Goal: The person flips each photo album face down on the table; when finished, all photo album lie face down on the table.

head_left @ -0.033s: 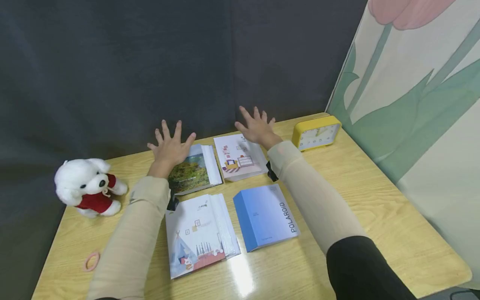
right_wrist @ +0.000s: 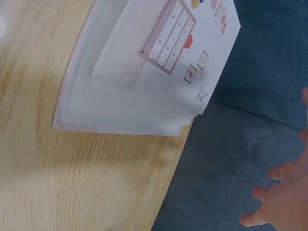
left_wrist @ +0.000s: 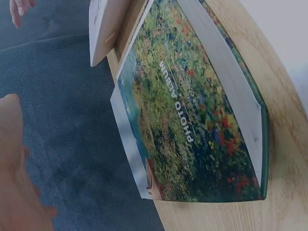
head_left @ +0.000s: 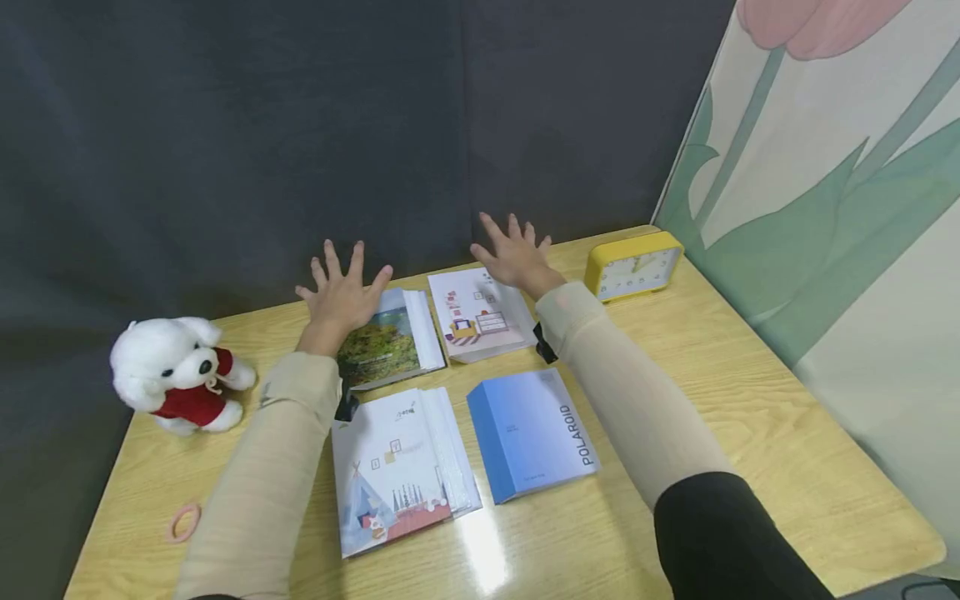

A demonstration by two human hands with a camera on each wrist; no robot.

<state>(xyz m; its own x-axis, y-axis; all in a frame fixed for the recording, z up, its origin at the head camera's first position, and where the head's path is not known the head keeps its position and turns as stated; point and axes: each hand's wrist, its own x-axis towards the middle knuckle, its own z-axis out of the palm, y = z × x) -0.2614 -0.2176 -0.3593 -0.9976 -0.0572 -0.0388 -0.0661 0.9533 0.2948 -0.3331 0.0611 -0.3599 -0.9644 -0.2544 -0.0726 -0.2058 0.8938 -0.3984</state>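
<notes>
Both hands are held out with their fingers spread, holding nothing. My left hand (head_left: 341, 300) hovers above the far-left photo album (left_wrist: 178, 110), whose cover has a painted garden and the words PHOTO ALBUM. Above the back edge of a white album (head_left: 487, 321) with a drawn room on its cover is my right hand (head_left: 516, 260). In the right wrist view that album's drawn chest of drawers shows, apart from the fingers. Nearer the front lie a second white album (head_left: 390, 475) with a tent drawing and a blue POLAROID album (head_left: 532, 433).
A white plush dog (head_left: 176, 371) in red sits at the left, with a pink ring (head_left: 183, 523) in front of it. At the back right stands a yellow clock (head_left: 636, 265). A dark curtain (head_left: 375, 125) hangs behind the wooden table (head_left: 750, 433).
</notes>
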